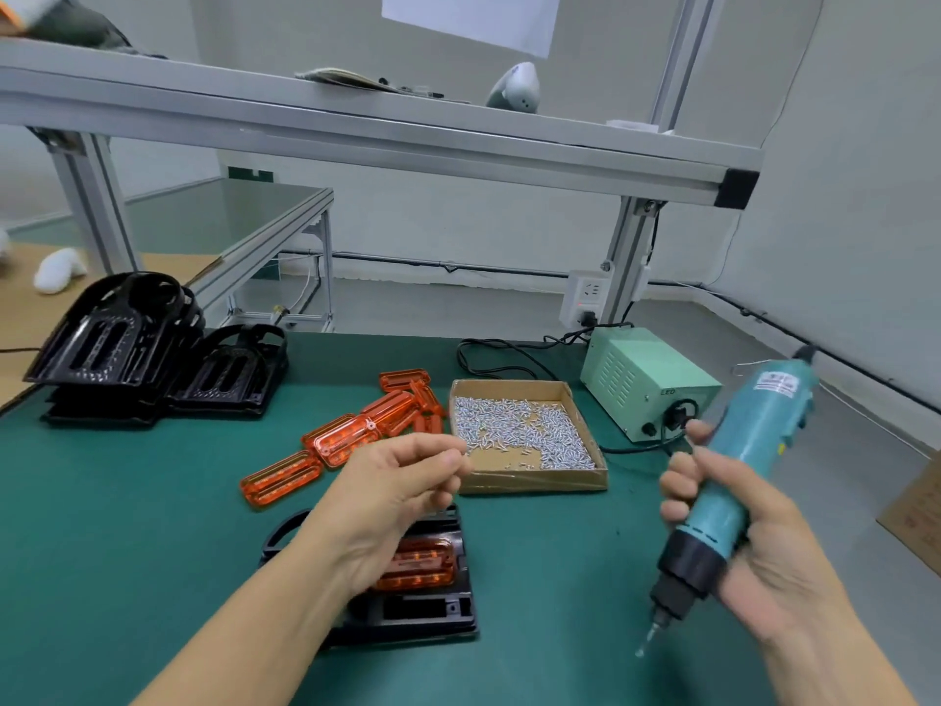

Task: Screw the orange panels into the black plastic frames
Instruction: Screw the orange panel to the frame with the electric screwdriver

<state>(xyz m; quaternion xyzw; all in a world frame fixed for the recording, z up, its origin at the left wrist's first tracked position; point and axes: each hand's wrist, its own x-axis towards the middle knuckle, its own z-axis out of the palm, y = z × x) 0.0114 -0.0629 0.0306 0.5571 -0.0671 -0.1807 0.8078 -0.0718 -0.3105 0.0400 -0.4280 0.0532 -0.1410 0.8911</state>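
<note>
Right hand [753,542] has a full grip wrapped round the teal electric screwdriver [738,476], bit down. Left hand [407,481] pinches fingertips together by the screw box [529,435], maybe on a screw, can't tell. Glossy orange panel [422,563] sits in the black frame [407,603] on the tabletop [127,527]. Looks like light, rigid plastic, so I'd steady it by the frame's edge.
</note>
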